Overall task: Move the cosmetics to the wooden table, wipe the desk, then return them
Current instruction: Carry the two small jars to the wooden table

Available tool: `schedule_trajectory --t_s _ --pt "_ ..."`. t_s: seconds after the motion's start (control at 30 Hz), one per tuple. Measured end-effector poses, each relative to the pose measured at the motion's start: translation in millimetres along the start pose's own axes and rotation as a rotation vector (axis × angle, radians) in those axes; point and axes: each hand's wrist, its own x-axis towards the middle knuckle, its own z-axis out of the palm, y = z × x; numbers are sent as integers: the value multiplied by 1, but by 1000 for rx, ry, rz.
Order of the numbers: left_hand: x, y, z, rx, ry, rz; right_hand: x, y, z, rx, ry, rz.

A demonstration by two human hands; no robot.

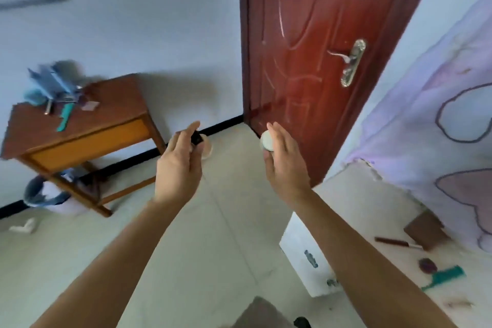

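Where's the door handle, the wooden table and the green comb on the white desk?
door handle (353, 62), head view, on its metal plate.
wooden table (117, 104), head view, bare tabletop.
green comb (447, 278), head view, its middle.

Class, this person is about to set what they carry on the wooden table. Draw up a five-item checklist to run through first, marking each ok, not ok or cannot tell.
1. Left hand holds its load: ok, a dark item and a pale round item.
2. Right hand grips the round white container: ok.
3. Bare space on the wooden table: ok, near its right end.
4. Hands above the table: not ok, both over floor.
5. White desk emptied: not ok, a teal comb remains.
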Motion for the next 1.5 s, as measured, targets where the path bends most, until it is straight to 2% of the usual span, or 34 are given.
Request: schedule_trajectory --t_s 0.2,0.37,0.63,1.07,1.33,1.5 --pt "19 -131 -107 118 135 -120 69 -132 117 80 -139 -204" --pt "33 -215 -145 167 198 -271 106 -189 193 103 -238 -296" --pt "99 -322 -157 232 205 -393 195 -230 317 167 -274 -344" --pt "298 -500 -179 376 235 -553 416 -303 524 188 -434 -395" --pt "346 -606 -180 368 246 -674 475 -323 616 164 -512 -405" --pt "368 -706 -171 310 208 -776 496 -330 689 112 -587 -365"
